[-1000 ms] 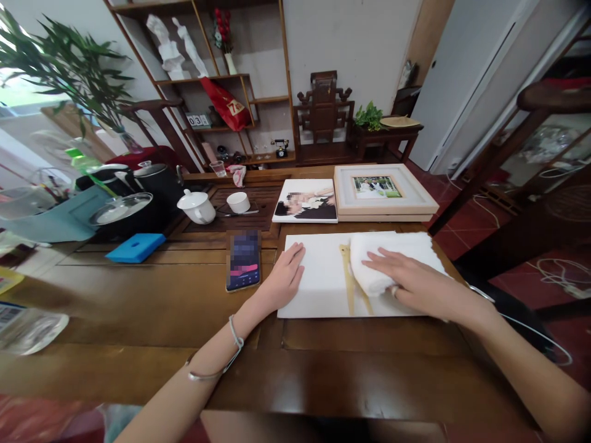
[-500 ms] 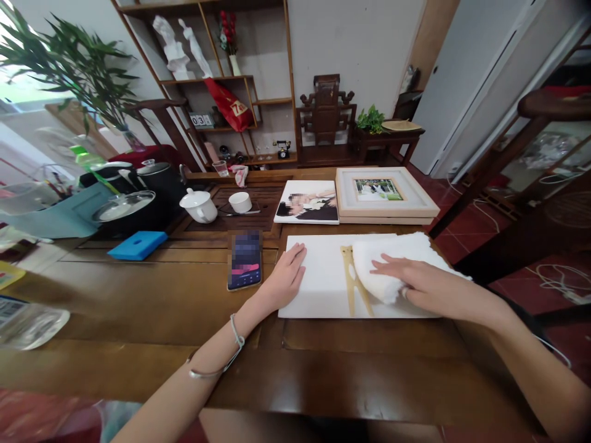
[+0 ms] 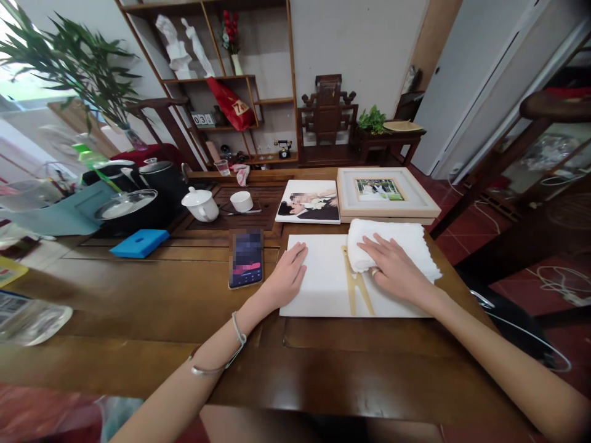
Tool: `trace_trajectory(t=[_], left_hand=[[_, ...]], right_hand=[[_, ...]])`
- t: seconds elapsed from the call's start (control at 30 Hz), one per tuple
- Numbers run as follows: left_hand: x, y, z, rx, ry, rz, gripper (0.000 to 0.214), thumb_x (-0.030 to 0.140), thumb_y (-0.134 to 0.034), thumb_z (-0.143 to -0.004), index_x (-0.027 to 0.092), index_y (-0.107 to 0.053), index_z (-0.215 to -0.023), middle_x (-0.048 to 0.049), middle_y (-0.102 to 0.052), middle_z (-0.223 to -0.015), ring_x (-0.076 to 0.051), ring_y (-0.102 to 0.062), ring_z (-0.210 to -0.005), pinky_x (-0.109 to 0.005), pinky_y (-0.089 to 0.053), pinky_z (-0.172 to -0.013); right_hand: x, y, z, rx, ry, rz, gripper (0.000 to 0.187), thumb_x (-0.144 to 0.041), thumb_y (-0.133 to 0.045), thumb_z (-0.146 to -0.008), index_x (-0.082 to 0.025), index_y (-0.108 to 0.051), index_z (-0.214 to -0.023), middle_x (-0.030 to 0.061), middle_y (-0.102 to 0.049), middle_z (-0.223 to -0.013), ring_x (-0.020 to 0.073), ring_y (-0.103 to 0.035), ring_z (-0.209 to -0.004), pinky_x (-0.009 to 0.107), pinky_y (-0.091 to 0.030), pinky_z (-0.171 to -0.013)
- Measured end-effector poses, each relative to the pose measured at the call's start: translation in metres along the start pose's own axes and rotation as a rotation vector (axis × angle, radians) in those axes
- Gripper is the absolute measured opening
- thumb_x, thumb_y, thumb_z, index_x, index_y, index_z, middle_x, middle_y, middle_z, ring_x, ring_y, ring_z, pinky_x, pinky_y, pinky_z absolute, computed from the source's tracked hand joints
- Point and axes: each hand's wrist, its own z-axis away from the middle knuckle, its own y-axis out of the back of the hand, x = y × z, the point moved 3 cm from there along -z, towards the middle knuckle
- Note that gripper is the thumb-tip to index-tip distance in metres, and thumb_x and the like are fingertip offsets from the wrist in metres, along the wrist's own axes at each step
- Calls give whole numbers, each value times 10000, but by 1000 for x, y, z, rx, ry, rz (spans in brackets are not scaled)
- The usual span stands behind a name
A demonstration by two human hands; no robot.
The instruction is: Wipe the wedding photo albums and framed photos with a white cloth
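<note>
Taking the white panel (image 3: pixel 318 277) as the clock's centre, it lies flat on the near part of the wooden surface (image 3: pixel 369 369), a gold long-legged figure (image 3: pixel 351 296) running down its middle. At the panel's 9 o'clock edge, the left hand (image 3: pixel 289 277) rests flat, fingers straight and close together, gripping nothing and apparently steadying it. The right hand (image 3: pixel 394 271) lies palm down over a folded white cloth (image 3: pixel 410 237) toward 2 o'clock, its fingers extended and spread, pressing the fabric rather than closing around it. The cloth covers the upper end of the figure's right side and reaches past the panel's 12 o'clock edge. The step in hand looks like a wiping pass across the panel, probably part-way through, judging by the lower 5 o'clock area lying outside the cloth. Any further stroke would call for even, light pressure through those flat fingers, with the left hand bracing so the panel does not slide. Care also seems needed toward 12 to 1 o'clock, where the framed picture (image 3: pixel 381 189) sits just beyond the cloth; the unframed photo print (image 3: pixel 309 212) lies at 11 o'clock, the phone (image 3: pixel 247 258) at 9.
</note>
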Motion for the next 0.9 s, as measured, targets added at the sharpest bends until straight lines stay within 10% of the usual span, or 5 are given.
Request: trace_trajectory(t=[0.9], left_hand=[[2,1,-1,-18,14,-8,492,262,-306,-990,87,-374,-1444,-173,-319,-1554,-277,-242,-1469,-476,-203,-1212]], right_hand=[[-50,22,18,-188,253,-7,686,13,-422,-688,-70,-501,-1365,182,-449,-1476,354,-282,-1417,550,-277,-1139]])
